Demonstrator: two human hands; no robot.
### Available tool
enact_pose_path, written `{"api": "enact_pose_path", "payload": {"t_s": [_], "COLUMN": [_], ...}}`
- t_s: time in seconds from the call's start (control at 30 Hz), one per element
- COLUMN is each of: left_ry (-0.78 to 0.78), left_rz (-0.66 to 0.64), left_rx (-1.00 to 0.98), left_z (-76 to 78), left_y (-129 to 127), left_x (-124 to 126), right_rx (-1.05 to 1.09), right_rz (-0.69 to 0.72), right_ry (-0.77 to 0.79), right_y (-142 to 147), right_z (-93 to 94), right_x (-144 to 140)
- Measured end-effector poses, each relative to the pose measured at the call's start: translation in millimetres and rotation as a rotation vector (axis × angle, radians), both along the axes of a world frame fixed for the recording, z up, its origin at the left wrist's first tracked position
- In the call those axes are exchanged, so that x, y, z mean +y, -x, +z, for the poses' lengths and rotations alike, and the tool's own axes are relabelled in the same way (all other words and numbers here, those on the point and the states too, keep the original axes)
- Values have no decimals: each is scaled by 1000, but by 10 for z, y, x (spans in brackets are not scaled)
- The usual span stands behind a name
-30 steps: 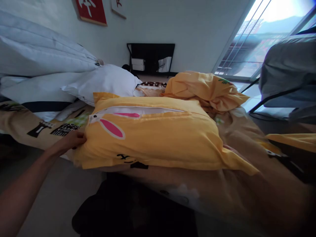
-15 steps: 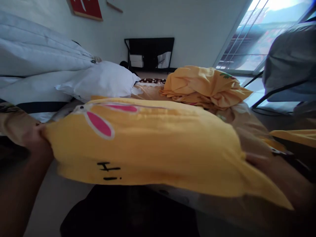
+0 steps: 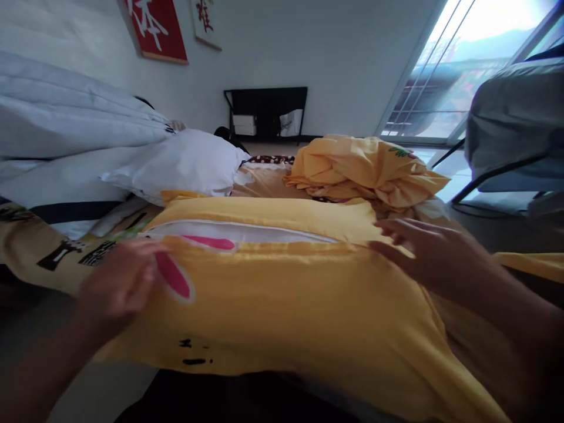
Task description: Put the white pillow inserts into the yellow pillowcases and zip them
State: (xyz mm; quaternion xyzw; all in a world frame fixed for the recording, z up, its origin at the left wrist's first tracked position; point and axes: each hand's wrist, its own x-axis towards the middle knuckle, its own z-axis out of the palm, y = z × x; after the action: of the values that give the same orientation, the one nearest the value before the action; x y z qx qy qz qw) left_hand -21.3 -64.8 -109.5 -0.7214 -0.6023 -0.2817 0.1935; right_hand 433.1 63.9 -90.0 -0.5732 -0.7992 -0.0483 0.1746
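A yellow pillow [image 3: 299, 299], printed with pink rabbit ears and black marks, lies across the foreground. Along its upper side a long zip opening gapes, and the white inner pillow [image 3: 264, 234] shows through. My left hand [image 3: 118, 279] is over the pillow's left part, near that end of the opening; its fingers look curled but are smeared by motion, so any hold on the fabric cannot be made out. Near the opening's right end is my right hand [image 3: 418, 247], its thumb and fingers apart at the yellow cloth.
White bedding [image 3: 70, 111] and a white pillow [image 3: 185, 158] are heaped at the left. Crumpled yellow fabric [image 3: 352, 170] lies farther back on the patterned bed sheet [image 3: 259, 182]. A grey-covered chair [image 3: 511, 117] stands at the right, and a black shelf [image 3: 268, 103] by the far wall.
Both hands have let go of the pillow's two ends and moved inward to its upper side. The pillow has come down and tilted, so the zip opening now shows.
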Motion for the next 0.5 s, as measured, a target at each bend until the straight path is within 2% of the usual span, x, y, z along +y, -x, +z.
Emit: {"api": "enact_pose_path", "payload": {"t_s": [0.07,0.1,0.2,0.27,0.33,0.5], "left_ry": [99,135,223,301,392,528], "left_rz": [-370,-484,-564,-560,-577,-598], "left_rx": [108,173,223,194,172,174], "left_z": [127,157,122,49,2,61], "left_y": [-589,-871,-1496,-1686,-1751,-1876], "left_x": [100,174,440,592,692,886], "right_rx": [-145,-200,-317,-382,-379,-166], "right_rz": [119,162,186,143,86,-83], "right_ry": [25,40,102,133,111,-111], "right_y": [406,586,916,943,868,645], "right_z": [135,182,220,159,52,-171], "right_x": [88,118,152,140,127,156]}}
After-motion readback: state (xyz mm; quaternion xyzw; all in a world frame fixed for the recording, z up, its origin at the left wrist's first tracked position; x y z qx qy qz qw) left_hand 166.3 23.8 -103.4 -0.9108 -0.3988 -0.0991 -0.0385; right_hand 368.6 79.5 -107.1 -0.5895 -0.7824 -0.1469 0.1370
